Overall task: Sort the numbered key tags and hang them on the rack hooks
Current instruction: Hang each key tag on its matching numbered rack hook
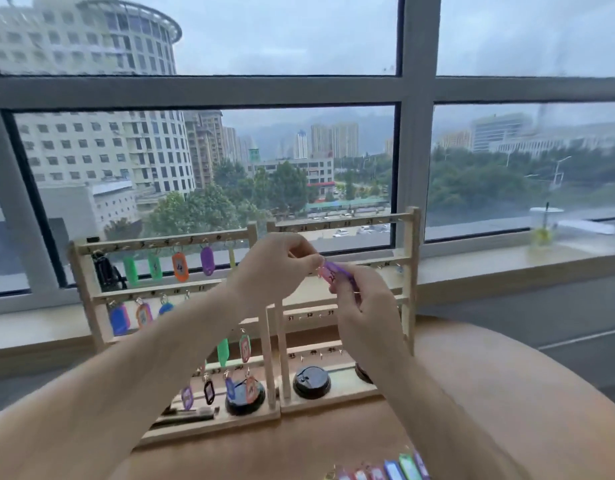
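Two wooden racks stand side by side on the round table: the left rack (87, 299) and the right rack (415, 271), both with numbered hook rows. Several coloured key tags hang on the left rack, among them an orange tag (180, 267) and a purple tag (207, 260). In front of the racks my left hand (278, 265) and my right hand (364, 306) both pinch a small bunch of tags, purple and pink (335, 271). A row of loose tags (385, 471) lies at the table's near edge.
Black round lids (312, 382) sit on the rack bases. A black marker (184, 415) lies on the left base. A plastic cup with a straw (544, 226) stands on the window sill at the right. The window is right behind the racks.
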